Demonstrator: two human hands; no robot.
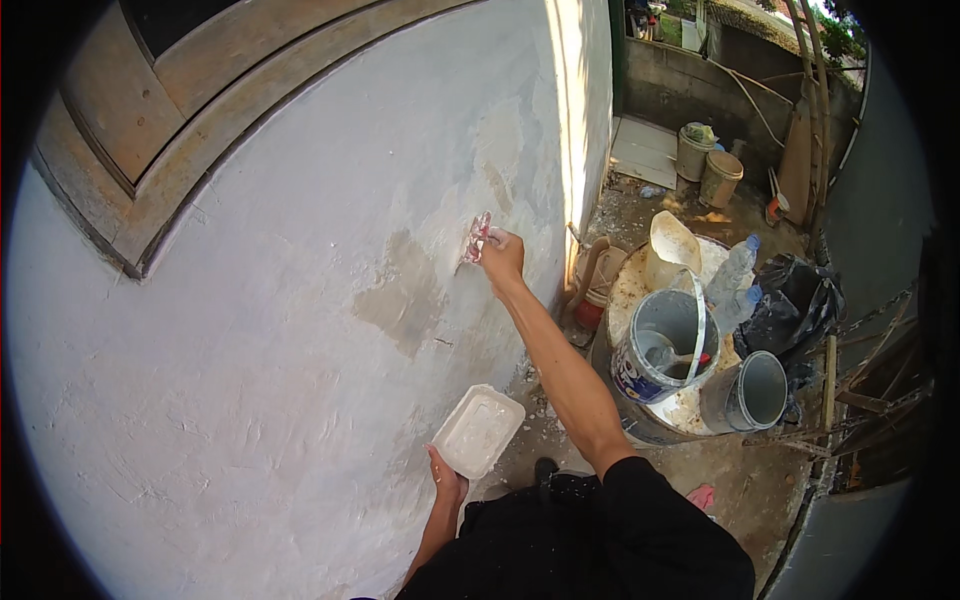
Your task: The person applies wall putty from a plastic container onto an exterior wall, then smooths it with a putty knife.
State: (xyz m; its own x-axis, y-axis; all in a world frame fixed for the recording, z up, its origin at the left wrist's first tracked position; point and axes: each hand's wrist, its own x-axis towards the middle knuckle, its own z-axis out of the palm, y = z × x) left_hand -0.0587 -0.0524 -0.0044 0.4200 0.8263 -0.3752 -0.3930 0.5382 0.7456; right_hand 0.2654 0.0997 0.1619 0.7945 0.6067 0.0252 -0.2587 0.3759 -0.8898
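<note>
Whitish wall (260, 330) is surrounding a large bare grey patch (400, 295). Just right of this patch, the right hand (502, 258) is clamping a reddish, white-smeared scraper (475, 238) at the wall; below the patch, the left hand (447, 478) is gripping the edge of a white tray (480, 432) with pale residue. Judging by colour, areas left of the patch are looking largely coated, while the patch itself is seemingly awaiting cover.

Wall (250, 350): chalky white with a bluish cast, blotched dull grey
Scraper (476, 236): red, streaked with white
Tray (511, 418): creamy white all over
Window frame (225, 98): weathered brown, greyish in places
Bucket (629, 372): grey inside, dark blue and white print outside
Bottle caps (753, 242): bright blue
Bag (800, 300): glossy black
Sleeve (680, 525): plain black
Floor scrap (703, 496): pink
</note>
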